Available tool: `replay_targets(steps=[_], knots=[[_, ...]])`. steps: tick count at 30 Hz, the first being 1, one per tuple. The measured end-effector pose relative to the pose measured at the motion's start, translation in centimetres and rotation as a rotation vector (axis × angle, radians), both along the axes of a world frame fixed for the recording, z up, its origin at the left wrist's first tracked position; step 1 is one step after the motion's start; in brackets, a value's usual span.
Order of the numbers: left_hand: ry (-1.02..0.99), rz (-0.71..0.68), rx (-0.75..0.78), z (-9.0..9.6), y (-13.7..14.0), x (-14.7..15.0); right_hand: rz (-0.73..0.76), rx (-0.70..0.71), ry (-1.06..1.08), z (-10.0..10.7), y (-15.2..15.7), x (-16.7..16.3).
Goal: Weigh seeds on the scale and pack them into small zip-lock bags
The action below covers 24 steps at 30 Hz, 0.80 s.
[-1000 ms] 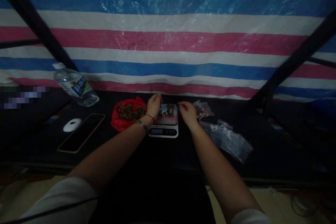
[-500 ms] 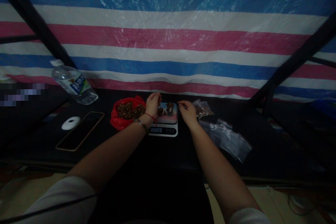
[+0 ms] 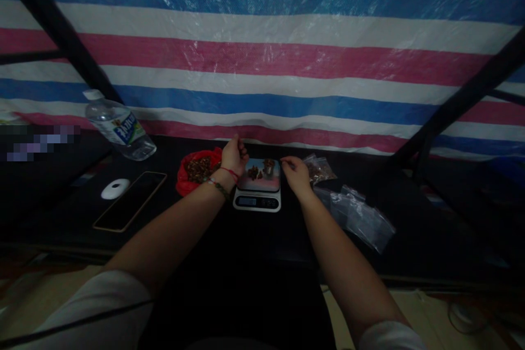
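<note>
A: Status on the weighing?

B: Mid-portioning, I'd say. Left hand (image 3: 233, 155) is curled shut, raised between the red bag (image 3: 192, 175) of brown pieces on its left and the kitchen scale (image 3: 258, 186) on its right. Looks like it's pinching something; too dark to tell what. Right hand (image 3: 296, 173) rests at the scale's right edge, fingers loosely curled, holding nothing I can make out.

A: Anything on the platform?

B: A small heap of brown pieces (image 3: 255, 173), between the two hands. Display is lit but unreadable.

A: Next move?

B: My guess: add or remove a piece or two with a fine pinch and no pressing on the platform, or the reading goes off. One filled pouch (image 3: 319, 169) sits just right of the right hand, empty zip bags (image 3: 361, 219) further right and nearer.

A: Surface, room?

B: Black tabletop (image 3: 254, 235), dim light. Left of the left hand: phone (image 3: 130, 200), white puck (image 3: 115, 188), water bottle (image 3: 118, 127) tilted. Striped tarp (image 3: 262, 65) behind, dark frame bars either side.
</note>
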<state>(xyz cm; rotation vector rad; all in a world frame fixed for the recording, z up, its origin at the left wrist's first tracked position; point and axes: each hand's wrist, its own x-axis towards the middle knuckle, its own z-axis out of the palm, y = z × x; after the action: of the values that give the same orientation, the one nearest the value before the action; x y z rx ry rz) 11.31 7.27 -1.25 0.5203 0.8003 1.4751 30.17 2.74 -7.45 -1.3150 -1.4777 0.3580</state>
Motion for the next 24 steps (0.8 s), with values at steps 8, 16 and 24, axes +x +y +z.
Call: replay_targets(steps=[8, 16, 24], knots=[[0.236, -0.115, 0.077, 1.3, -0.3, -5.0, 0.001, -0.002, 0.018, -0.3, 0.1, 0.1], [1.766, -0.289, 0.455, 0.9, -0.4, -12.4, -0.017, 0.012, 0.021, 0.1, 0.0, 0.2], [2.245, -0.449, 0.637, -0.1, -1.9, -13.8, -0.007, 0.019, 0.015, -0.2, 0.1, 0.1]])
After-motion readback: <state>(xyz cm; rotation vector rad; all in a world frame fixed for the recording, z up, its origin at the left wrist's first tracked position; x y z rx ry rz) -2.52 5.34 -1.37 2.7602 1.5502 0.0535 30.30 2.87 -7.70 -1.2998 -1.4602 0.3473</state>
